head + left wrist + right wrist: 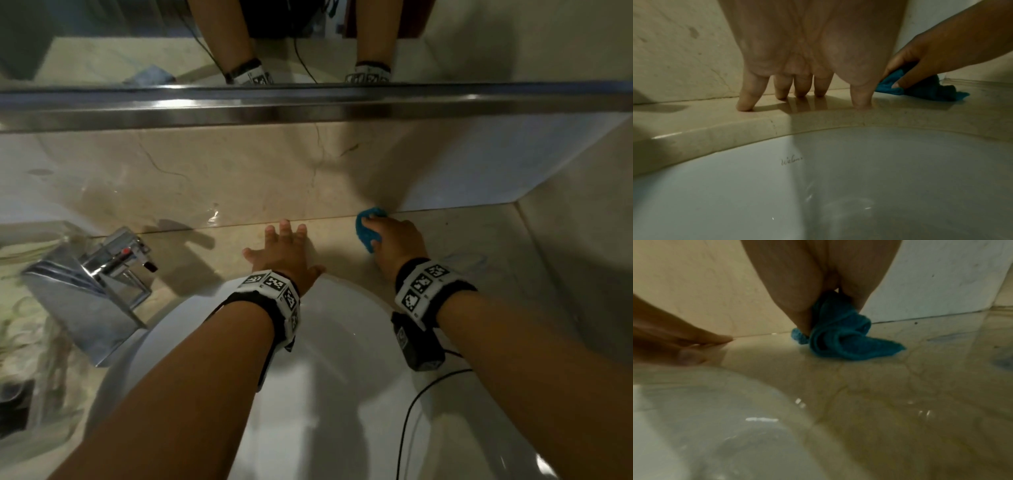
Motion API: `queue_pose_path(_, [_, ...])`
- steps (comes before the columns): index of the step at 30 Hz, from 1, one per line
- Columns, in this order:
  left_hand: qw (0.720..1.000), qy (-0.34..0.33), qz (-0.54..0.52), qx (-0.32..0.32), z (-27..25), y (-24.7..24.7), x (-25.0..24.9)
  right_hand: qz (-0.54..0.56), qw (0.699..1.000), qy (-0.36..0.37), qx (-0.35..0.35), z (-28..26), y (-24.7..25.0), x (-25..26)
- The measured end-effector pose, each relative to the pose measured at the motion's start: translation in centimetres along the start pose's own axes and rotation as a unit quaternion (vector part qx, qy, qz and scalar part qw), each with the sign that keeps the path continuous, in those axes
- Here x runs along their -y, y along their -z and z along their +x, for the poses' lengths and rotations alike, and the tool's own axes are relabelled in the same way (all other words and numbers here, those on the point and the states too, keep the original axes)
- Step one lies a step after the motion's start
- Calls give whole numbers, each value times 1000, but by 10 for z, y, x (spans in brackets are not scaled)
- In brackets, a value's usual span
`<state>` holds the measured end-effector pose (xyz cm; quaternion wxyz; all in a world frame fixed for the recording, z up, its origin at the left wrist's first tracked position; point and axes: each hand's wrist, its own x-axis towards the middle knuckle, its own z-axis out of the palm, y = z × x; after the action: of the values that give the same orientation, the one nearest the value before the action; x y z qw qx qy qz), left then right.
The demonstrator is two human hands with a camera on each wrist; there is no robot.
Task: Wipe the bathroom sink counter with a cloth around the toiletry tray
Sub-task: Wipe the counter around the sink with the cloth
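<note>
Basin: small grey script mark on inner wall just below rim, left wrist view. Reads roughly "Welcom…"; last letters blurred, exact word not certain.

Wrist bands: black-and-white square code markers on both, head view. Machine patterns only, no letters or digits.

Tap: red dot on handle, no lettering legible.

Black box under right wrist: pale label on side, too blurred to read.

No other readable text.

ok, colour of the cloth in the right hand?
Teal blue cloth, plain, no pattern; clearest in the right wrist view.
</note>
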<state>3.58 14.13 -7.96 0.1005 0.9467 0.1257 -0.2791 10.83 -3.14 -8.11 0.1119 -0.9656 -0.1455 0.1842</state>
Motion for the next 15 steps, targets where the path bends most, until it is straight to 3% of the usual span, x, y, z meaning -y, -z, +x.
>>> queue_pose_path(6, [1000,5,-3,-6,-3,-2,-2,5,995,98,12,-23,-17,23])
queue_pose_path(9, [1000,6,-15,-1,-2,0,0,68,996,47,27,-20,-10,15])
queue_pose_path(11, [1000,5,-21,-1,-1,0,0,48,999,16,20,-10,1,5])
queue_pose_path(15, [1000,-1,-20,-10,-2,-2,1,60,996,-54,-49,-1,10,-5])
